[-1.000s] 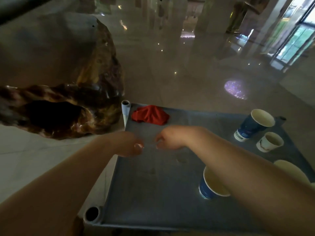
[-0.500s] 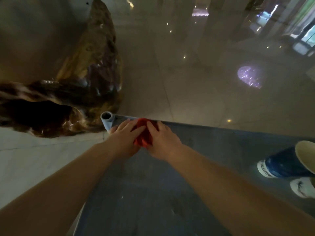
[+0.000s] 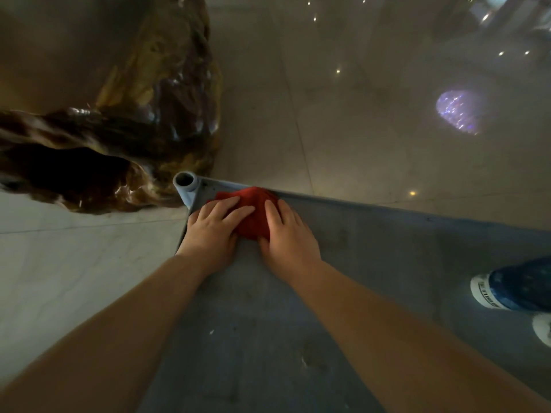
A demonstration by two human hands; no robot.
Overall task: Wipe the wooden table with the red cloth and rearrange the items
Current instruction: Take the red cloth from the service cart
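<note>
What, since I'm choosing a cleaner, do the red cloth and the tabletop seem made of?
Red cloth: soft fabric, matte, bunched into folds. Tabletop: grey-blue, matte, speckled, with a raised rim and a tubular corner post; it looks more like plastic or painted metal than wood, but dim light leaves it open.

1 head camera looks forward and steeply down onto the table (image 3: 372, 251).

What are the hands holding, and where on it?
Nothing gripped: left hand and right hand press flat on the red cloth, one on each side.
</note>
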